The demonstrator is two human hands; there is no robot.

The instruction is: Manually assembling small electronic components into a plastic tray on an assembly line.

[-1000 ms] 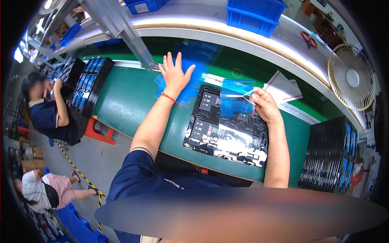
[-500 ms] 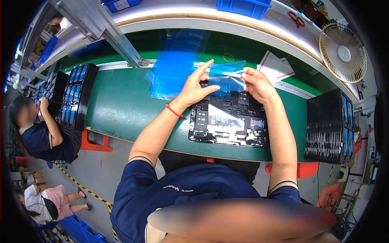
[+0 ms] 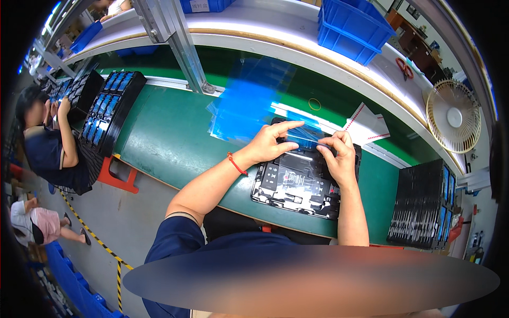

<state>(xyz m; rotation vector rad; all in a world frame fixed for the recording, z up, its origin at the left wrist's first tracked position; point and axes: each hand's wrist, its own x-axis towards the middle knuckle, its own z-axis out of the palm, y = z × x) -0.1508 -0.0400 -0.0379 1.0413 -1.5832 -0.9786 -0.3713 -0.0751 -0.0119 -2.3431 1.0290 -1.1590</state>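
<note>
A black plastic tray (image 3: 259, 197) lies on the green bench before me, with flat black battery packs (image 3: 271, 179) bearing white markings in its pockets. Over its far part is a piece of see-through blue film (image 3: 306, 142). My left hand (image 3: 271, 142), a red cord round its wrist, reaches the film from the left, thumb and forefinger stretched apart along it. On the film's right side my right hand (image 3: 340, 156) is closed in a pinch on the edge. Beyond my left hand, loose blue film sheets (image 3: 249, 98) lie in a fanned pile.
Stacked black trays stand on the bench at right (image 3: 416, 204) and left (image 3: 114, 106). White paper with red-dashed edges (image 3: 366, 127) and a rubber band (image 3: 315, 104) lie beyond. A shelf holds blue bins (image 3: 352, 32), scissors (image 3: 404, 68) and a fan (image 3: 453, 116). A co-worker (image 3: 50, 140) sits left.
The blue film has come lower over the tray, and my right hand has moved down with it. My left forefinger has swung down from pointing up. The whole view has shifted and tilted.
</note>
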